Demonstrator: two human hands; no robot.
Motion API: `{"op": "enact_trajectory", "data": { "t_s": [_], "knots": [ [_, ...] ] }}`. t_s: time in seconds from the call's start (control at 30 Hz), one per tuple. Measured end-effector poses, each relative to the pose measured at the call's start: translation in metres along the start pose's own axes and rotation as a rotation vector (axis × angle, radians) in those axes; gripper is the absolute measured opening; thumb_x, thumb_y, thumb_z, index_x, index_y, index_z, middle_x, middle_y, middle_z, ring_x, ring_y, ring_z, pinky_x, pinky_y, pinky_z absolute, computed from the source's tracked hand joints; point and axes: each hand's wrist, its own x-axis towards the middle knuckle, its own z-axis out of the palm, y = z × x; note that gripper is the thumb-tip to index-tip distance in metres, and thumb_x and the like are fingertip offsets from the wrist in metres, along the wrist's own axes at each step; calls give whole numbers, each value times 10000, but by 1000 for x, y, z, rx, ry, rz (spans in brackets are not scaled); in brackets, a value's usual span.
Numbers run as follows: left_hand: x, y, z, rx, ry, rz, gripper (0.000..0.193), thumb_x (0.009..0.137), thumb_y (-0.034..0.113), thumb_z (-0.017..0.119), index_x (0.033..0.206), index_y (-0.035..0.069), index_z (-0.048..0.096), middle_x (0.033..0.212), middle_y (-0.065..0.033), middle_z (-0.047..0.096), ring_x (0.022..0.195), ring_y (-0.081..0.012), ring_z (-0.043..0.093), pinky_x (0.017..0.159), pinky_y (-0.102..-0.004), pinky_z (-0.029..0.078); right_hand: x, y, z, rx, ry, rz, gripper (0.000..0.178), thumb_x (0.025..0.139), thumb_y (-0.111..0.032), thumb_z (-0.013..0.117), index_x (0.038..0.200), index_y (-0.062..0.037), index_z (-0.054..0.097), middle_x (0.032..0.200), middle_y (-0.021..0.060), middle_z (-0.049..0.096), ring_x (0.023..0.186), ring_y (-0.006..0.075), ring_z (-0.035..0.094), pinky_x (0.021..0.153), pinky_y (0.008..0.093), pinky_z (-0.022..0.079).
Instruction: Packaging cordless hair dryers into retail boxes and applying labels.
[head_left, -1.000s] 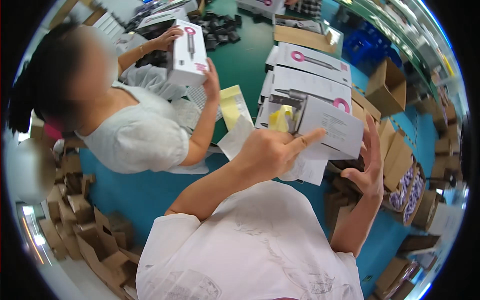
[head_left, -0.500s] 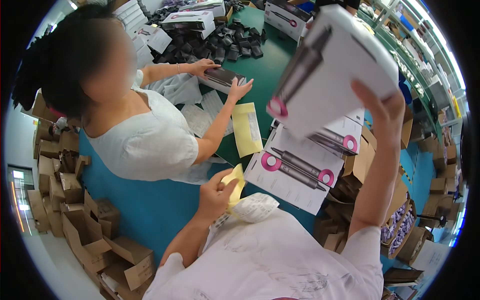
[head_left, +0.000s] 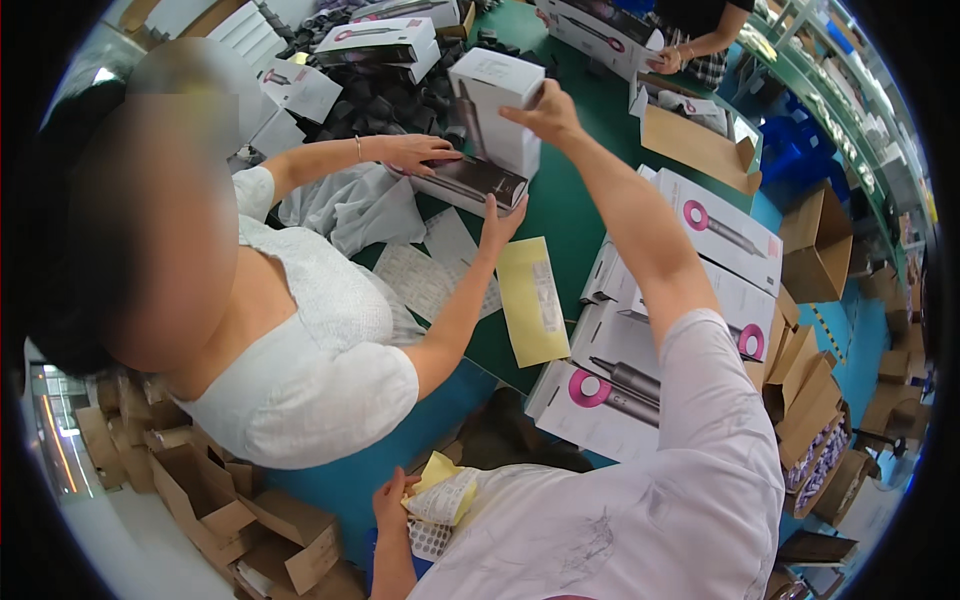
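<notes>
At the far side of the green table, my right hand (head_left: 547, 115) grips a white product box (head_left: 500, 88) by its right side. The box is upright, beside a dark-topped box (head_left: 465, 180) that a co-worker in a white blouse holds with both hands. Whether my box rests on the table I cannot tell. Low in the view, near my shirt, my left hand (head_left: 392, 502) is closed on yellow and white label sheets (head_left: 445, 495); its fingers are partly hidden. A yellow sheet (head_left: 530, 300) lies on the table between the co-worker's arm and the stacked boxes.
White boxes with a grey-and-pink hair tool pictured (head_left: 720, 230) lie stacked at the table's right. Black plastic parts (head_left: 385, 105) are heaped at the back. Open cartons (head_left: 815, 240) stand to the right, others (head_left: 285, 530) at lower left. Another person's hand (head_left: 668, 60) touches a box.
My right hand has carried the white box from above the stack, away and leftward to the co-worker's box, turning it upright. My left hand has dropped lower with the label sheets.
</notes>
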Motion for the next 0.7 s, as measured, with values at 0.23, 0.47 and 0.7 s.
{"op": "enact_trajectory", "data": {
  "t_s": [0.23,0.47,0.7],
  "knots": [
    [18,-9,-6,-94,-17,27,691,989,564,522,617,-2,658,593,-73,614,569,-162,563,611,-290,436,15,-49,49,-14,-187,-39,977,599,-554,888,1193,124,513,1205,285,634,1124,376,638,941,408,520],
    [21,44,39,116,-315,161,469,982,352,622,620,56,590,616,-8,531,606,-104,473,596,-279,351,-20,-48,-12,-206,-233,-49,1120,649,-587,851,1396,111,392,1180,306,639,1120,418,624,955,420,509],
    [26,43,95,123,-747,225,296,956,264,629,955,-29,670,622,38,467,577,-48,406,564,-223,322,-333,-53,-201,31,477,-328,205,829,-44,750,1031,-62,721,993,100,720,882,249,702,781,310,550]
  ]
}}
